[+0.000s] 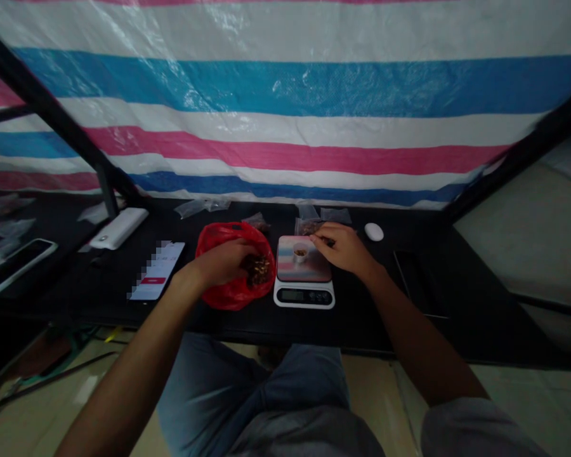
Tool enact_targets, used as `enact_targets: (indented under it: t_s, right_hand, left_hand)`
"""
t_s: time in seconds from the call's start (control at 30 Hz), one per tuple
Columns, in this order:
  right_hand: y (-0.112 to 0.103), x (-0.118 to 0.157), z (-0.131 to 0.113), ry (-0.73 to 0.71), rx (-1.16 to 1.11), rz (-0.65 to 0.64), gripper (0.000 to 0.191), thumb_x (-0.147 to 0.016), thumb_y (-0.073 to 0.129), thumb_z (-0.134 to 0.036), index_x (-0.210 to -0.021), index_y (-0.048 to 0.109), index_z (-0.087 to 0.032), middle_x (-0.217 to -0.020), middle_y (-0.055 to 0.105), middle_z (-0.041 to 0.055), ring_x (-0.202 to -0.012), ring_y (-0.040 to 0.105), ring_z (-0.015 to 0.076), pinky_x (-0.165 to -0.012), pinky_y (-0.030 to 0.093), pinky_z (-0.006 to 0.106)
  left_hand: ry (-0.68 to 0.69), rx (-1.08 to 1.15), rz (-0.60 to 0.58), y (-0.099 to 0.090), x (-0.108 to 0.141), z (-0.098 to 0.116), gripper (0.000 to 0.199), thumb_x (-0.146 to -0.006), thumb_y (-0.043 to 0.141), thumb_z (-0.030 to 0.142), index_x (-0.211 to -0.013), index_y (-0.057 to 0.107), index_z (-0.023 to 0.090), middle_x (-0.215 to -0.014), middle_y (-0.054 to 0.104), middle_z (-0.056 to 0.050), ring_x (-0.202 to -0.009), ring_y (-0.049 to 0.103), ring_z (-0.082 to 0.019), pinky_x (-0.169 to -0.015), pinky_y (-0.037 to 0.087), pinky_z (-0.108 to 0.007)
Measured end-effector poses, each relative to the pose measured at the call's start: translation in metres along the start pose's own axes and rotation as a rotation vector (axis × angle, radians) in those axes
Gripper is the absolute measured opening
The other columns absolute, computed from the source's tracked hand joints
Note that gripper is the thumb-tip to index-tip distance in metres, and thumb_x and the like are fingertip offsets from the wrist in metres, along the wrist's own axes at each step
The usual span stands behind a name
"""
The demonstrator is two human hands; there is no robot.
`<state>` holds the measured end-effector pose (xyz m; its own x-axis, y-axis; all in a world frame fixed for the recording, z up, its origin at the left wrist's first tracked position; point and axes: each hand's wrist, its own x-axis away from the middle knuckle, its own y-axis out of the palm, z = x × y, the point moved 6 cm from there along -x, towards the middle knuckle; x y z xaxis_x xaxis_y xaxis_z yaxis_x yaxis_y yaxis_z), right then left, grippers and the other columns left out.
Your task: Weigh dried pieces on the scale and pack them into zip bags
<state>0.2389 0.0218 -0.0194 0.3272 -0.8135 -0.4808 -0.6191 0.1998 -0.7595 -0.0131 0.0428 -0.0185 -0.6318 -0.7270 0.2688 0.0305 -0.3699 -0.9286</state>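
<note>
My left hand (223, 261) reaches into a red plastic bag (233, 266) at the middle of the black table (228, 320). Its fingers lie beside a heap of brown pieces (257, 270), and the fingertips are hidden. My right hand (340, 249) hangs just above a white digital kitchen scale (303, 295), its thumb and fingers drawn together. On the scale's patterned top sits a small white cup (301, 254) holding brown pieces. Whether my right fingers pinch anything is too small to tell.
Small clear plastic bags (322, 214) lie behind the scale. Left of the red bag are a white-screened phone (157, 270), a white power bank (118, 228) and a dark phone (21, 266). A white oval object (374, 231) and a dark tablet (421, 282) lie right. A striped tarp (285, 89) hangs behind.
</note>
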Motion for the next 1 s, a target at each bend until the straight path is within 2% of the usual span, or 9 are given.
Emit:
enact_targets:
  t_s: [0.07, 0.17, 0.4, 0.57, 0.7, 0.87, 1.0]
  right_hand:
    - [0.0, 0.0, -0.001, -0.009, 0.004, -0.002, 0.03, -0.101, 0.055, -0.026, -0.073, 0.065, -0.02, -0.078, 0.065, 0.0048, -0.077, 0.061, 0.0191, -0.073, 0.043, 0.032]
    - [0.002, 0.0, -0.003, -0.018, 0.005, -0.018, 0.031, -0.101, 0.055, -0.027, -0.073, 0.065, -0.02, -0.078, 0.065, 0.0048, -0.077, 0.061, 0.0189, -0.072, 0.043, 0.032]
    - [0.006, 0.001, -0.003, -0.029, -0.003, -0.031, 0.031, -0.102, 0.055, -0.027, -0.074, 0.067, -0.019, -0.077, 0.065, 0.005, -0.074, 0.059, 0.0182, -0.069, 0.041, 0.031]
    - [0.004, 0.0, -0.004, -0.027, -0.023, -0.044, 0.032, -0.102, 0.054, -0.026, -0.073, 0.065, -0.02, -0.076, 0.064, 0.0042, -0.074, 0.059, 0.0179, -0.07, 0.041, 0.031]
    - [0.001, 0.0, -0.006, -0.014, -0.024, -0.047, 0.035, -0.102, 0.054, -0.027, -0.068, 0.059, -0.02, -0.075, 0.061, 0.0035, -0.072, 0.056, 0.0166, -0.069, 0.04, 0.03]
    - [0.003, 0.0, -0.004, -0.021, -0.017, -0.055, 0.036, -0.102, 0.054, -0.027, -0.067, 0.058, -0.02, -0.072, 0.059, 0.0026, -0.071, 0.056, 0.0164, -0.068, 0.039, 0.03]
    - [0.004, 0.0, -0.003, -0.026, -0.014, -0.049, 0.032, -0.102, 0.055, -0.026, -0.072, 0.063, -0.019, -0.076, 0.062, 0.0039, -0.074, 0.058, 0.0172, -0.068, 0.041, 0.03]
  left_hand:
    - [-0.016, 0.023, -0.047, 0.007, -0.01, -0.007, 0.056, -0.079, 0.074, 0.011, -0.135, 0.069, 0.015, -0.141, 0.069, -0.014, -0.131, 0.064, -0.031, -0.115, 0.048, -0.038]
    - [-0.017, 0.078, -0.068, 0.01, -0.012, -0.012, 0.048, -0.083, 0.071, 0.013, -0.131, 0.072, 0.016, -0.133, 0.074, -0.013, -0.121, 0.07, -0.029, -0.107, 0.052, -0.037]
    - [0.024, 0.067, 0.023, 0.006, -0.008, -0.011, 0.027, -0.089, 0.063, 0.013, -0.109, 0.081, 0.018, -0.112, 0.081, -0.012, -0.102, 0.076, -0.028, -0.095, 0.055, -0.035]
    - [-0.009, 0.047, 0.007, 0.011, -0.011, -0.014, 0.038, -0.082, 0.071, 0.013, -0.119, 0.078, 0.019, -0.123, 0.078, -0.012, -0.114, 0.073, -0.03, -0.099, 0.053, -0.035]
    - [0.012, 0.034, 0.001, 0.011, -0.013, -0.013, 0.025, -0.088, 0.066, 0.016, -0.108, 0.08, 0.021, -0.113, 0.08, -0.01, -0.104, 0.075, -0.027, -0.091, 0.053, -0.031]
    - [-0.028, 0.054, -0.024, 0.008, -0.013, -0.012, 0.023, -0.085, 0.068, 0.014, -0.105, 0.079, 0.018, -0.105, 0.081, -0.009, -0.095, 0.075, -0.025, -0.078, 0.053, -0.029]
    - [-0.032, 0.072, -0.078, 0.008, -0.014, -0.011, 0.031, -0.083, 0.067, 0.013, -0.112, 0.078, 0.019, -0.112, 0.081, -0.007, -0.1, 0.075, -0.023, -0.085, 0.054, -0.026]
